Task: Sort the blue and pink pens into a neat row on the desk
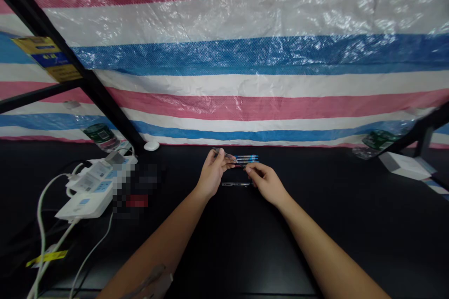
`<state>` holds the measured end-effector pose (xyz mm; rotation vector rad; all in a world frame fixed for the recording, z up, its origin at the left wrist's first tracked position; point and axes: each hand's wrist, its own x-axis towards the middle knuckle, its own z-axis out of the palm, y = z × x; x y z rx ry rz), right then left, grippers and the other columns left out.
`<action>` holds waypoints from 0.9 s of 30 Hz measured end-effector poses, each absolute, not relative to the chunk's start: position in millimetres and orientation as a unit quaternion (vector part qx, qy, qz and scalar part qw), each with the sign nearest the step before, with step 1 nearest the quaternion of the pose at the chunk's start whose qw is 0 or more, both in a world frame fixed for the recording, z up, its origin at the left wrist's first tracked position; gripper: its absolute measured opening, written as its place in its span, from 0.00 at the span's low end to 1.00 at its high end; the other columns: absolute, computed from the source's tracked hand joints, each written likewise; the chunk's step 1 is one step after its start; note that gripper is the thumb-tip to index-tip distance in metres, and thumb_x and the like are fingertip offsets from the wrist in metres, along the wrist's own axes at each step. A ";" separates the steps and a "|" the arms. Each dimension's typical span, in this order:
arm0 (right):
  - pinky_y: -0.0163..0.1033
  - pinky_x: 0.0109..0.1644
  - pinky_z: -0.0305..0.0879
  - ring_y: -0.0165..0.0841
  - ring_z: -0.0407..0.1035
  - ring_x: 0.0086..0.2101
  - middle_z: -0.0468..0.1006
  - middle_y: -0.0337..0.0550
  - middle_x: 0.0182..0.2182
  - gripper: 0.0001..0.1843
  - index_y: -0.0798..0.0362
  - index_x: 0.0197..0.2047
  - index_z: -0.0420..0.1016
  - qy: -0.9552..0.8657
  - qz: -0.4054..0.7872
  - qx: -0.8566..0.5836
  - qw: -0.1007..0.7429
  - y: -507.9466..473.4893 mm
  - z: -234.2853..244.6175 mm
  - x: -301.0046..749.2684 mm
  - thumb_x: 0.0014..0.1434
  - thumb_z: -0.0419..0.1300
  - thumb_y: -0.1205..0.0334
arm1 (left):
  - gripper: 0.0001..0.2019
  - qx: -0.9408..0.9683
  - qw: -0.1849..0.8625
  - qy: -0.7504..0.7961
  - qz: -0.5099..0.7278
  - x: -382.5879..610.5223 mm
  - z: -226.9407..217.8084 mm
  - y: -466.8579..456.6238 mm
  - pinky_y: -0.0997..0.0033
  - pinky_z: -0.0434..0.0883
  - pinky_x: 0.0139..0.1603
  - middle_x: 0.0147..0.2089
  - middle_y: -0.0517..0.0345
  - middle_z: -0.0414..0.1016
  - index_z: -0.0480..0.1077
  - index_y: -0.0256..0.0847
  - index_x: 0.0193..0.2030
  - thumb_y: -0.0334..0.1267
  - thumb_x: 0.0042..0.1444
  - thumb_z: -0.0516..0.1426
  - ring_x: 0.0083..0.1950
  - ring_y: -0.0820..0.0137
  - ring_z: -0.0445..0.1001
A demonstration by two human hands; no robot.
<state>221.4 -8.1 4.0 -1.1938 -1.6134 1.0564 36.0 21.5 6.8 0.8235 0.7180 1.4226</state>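
My left hand (211, 175) is closed on a slim dark pen (225, 154), thumb on top, just above the black table (245, 238). My right hand (269, 186) has its thumb and forefinger pinched at the end of a thin dark piece (241, 164) reaching toward the left hand. Whether this piece joins the pen is too small to tell. Behind the fingers, several clear pens with blue ends (248, 157) lie side by side. Nearer to me, a dark pen (234, 184) lies flat, its right end close to my right fingers.
On the left stand a white power strip (87, 201) with plugs and cables, and a plastic bottle (101, 135). A white mouse-like object (151, 145) sits by the black frame (112, 107). A white box (405, 166) and another bottle (382, 139) are at right. Striped sheeting (245, 84) hangs behind.
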 end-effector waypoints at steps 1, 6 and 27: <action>0.37 0.29 0.57 0.30 0.60 0.24 0.70 0.38 0.27 0.17 0.52 0.39 0.77 -0.644 0.421 -0.478 0.423 -8.4 4.5 221.1 0.66 0.59 0.47 | 0.18 0.357 0.624 0.316 0.619 35.9 6.8 21.6 0.65 0.75 0.42 0.35 0.54 0.81 0.62 0.41 0.39 0.52 0.59 0.63 0.38 0.66 0.81; 0.37 0.29 0.58 0.32 0.62 0.25 0.72 0.39 0.28 0.18 0.51 0.39 0.78 -0.641 0.421 -0.480 0.426 -8.4 4.7 221.2 0.65 0.59 0.45 | 0.21 0.355 0.622 0.334 0.613 34.9 6.5 22.6 0.64 0.74 0.42 0.36 0.52 0.82 0.62 0.42 0.39 0.56 0.58 0.63 0.38 0.65 0.81; 0.42 0.40 0.66 0.38 0.71 0.33 0.80 0.43 0.33 0.17 0.50 0.44 0.82 -0.666 0.368 -0.497 0.417 -6.0 3.1 225.0 0.66 0.58 0.48 | 0.15 0.415 0.619 0.338 0.575 32.2 4.6 19.5 0.63 0.73 0.50 0.42 0.50 0.83 0.68 0.41 0.43 0.48 0.59 0.65 0.43 0.66 0.82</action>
